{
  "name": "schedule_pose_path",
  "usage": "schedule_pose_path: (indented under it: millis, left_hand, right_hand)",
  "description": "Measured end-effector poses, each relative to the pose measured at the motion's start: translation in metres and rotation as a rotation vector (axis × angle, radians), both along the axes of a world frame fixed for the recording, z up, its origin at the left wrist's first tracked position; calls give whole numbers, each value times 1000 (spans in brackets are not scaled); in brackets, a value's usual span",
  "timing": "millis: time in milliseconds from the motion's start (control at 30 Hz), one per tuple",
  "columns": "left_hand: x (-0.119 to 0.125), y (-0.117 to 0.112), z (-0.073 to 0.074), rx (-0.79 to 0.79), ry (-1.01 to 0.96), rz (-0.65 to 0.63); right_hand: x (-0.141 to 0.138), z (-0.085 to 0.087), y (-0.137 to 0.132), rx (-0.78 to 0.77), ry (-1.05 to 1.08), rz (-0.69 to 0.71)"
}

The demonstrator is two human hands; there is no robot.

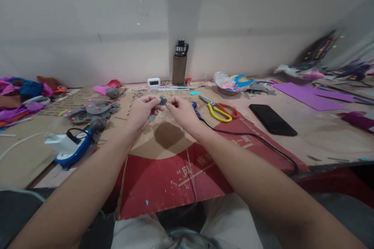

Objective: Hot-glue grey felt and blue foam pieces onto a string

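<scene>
My left hand (143,111) is closed, pinching a small grey-blue piece (163,101) between thumb and fingers. It looks soft, but its exact kind is too small to make out. My right hand (181,112) meets it from the other side, fingertips pinched together at the edge of the same piece. Below the right hand a thin pale grey strand (189,159), like yarn, runs down over the cardboard towards my lap. Just beyond the right wrist lies a blue tool (194,106) with a black cord, partly hidden by that hand.
Red-printed cardboard (157,186) covers the table's front. Scissors (220,113) and a black phone (272,119) lie on the right. Left are a blue power strip (74,149), grey yarn balls (98,123) and grey felt pieces (84,113). A bottle (179,66) stands behind, beside a bowl (229,90).
</scene>
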State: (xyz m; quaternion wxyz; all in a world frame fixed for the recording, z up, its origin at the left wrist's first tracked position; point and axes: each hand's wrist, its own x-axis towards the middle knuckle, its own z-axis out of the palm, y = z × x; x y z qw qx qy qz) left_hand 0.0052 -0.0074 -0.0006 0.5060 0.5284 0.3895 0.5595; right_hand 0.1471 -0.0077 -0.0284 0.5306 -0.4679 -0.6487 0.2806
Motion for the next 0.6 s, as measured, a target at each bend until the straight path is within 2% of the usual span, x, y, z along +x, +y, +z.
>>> schedule_pose_path:
  millis: [333,467,600]
  left_hand:
    - [0,0,1,42,-3,54]
    - [2,-2,0,60,51,92]
    - [4,-4,-2,87,70,47]
  right_hand:
    - [-1,9,-10,-235,170,192]
    - [-2,8,-7,-186,260,187]
    - [-1,5,-4,-70,281,121]
